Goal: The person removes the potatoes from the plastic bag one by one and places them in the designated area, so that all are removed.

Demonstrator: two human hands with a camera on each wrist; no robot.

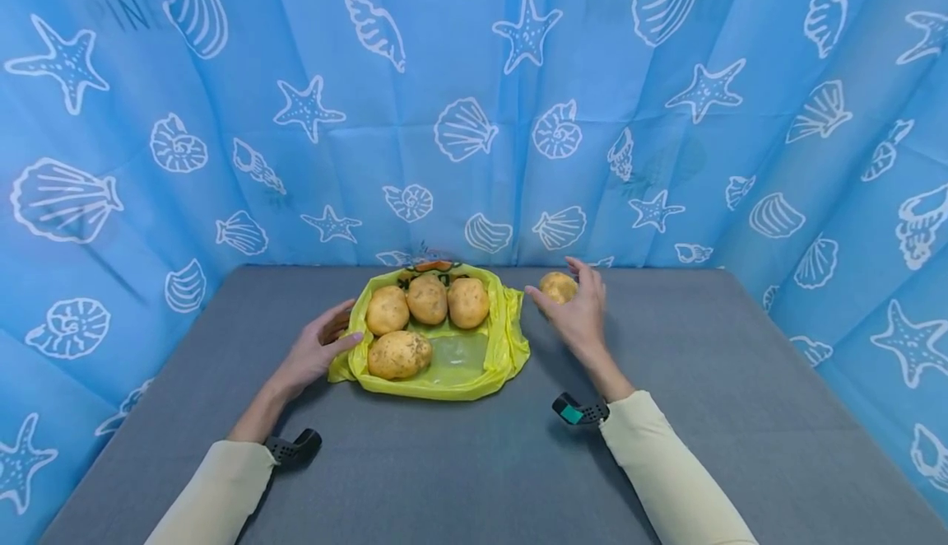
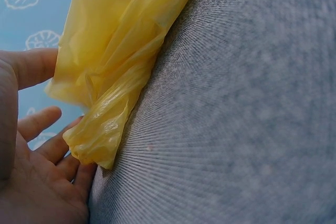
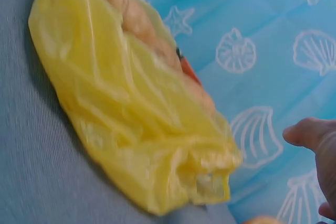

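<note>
A yellow plastic bag lies with its mouth spread wide, and several potatoes sit inside it. My left hand is at the bag's left side, its thumb against the rim and its fingers loosely bent. In the left wrist view the thumb touches the yellow plastic, while the other fingers lie beside a bunched corner. Right of the bag, a single potato is between the spread thumb and fingers of my right hand. Only a sliver of that potato shows in the right wrist view.
A grey cloth covers the table. Behind it hangs a blue curtain with white shells and starfish, which also runs along both sides. Dark bands sit on both wrists.
</note>
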